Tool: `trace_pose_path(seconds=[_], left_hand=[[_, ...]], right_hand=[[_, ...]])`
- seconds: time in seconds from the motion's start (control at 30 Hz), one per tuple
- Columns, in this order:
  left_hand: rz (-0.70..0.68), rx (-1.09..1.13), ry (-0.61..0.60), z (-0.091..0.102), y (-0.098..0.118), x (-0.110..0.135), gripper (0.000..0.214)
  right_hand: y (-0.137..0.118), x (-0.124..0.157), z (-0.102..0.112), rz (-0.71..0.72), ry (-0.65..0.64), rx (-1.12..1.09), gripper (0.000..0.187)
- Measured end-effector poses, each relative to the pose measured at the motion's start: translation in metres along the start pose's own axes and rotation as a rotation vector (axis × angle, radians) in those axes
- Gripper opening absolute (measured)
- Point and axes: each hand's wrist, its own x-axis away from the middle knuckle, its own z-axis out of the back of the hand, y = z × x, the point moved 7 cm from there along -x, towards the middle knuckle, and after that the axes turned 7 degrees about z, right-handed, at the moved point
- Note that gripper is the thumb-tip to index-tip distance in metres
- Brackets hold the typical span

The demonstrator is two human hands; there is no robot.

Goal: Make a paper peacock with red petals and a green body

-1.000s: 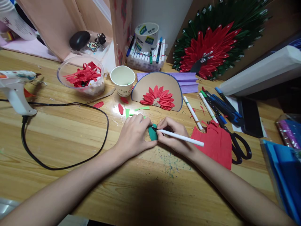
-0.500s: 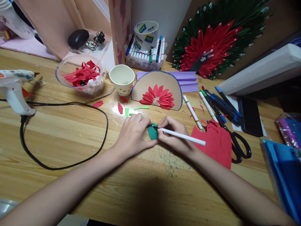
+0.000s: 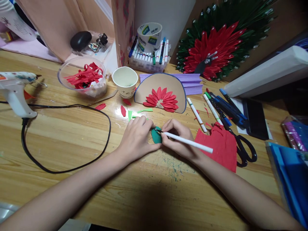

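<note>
Paper sat at the centre of the work: a small teal-green rounded paper piece [image 3: 156, 136] lay flat on the scuffed wooden tabletop [image 3: 72, 141], between the two hands. The left hand [image 3: 136, 139] pinned it down, thumb and fingertips closed on its left edge. The right hand [image 3: 176, 138] was wrapped round a slim white marker pen [image 3: 190, 142] in a writing grip, the dark tip touching the piece's upper edge. So small a piece would probably slide under the tip, so pinning it close to the line and using short, light strokes seemed the best way, with the wrist resting on the wood. Just right of the pen lay a red crepe paper sheet [image 3: 220, 146] and black-handled scissors [image 3: 244, 149]. Beyond the hands was a half-round brown cardboard fan with red paper petals [image 3: 146, 91].
</note>
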Motion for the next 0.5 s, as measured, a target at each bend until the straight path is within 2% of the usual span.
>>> trace_pose_path(seconds=[0.1,0.2,0.5], left_hand=[[0.001,-0.015,0.01,0.0,0.001,0.0,0.029],[0.007,-0.019,0.025,0.0,0.002,0.0,0.028],[0.015,-0.016,0.035,0.0,0.002,0.001,0.031]], right_hand=[[-0.012,0.001,-0.004,0.141,-0.039,0.15,0.014],[-0.019,0.001,-0.006,0.223,-0.046,0.215,0.014],[-0.019,0.002,-0.01,0.26,-0.059,0.283,0.014]])
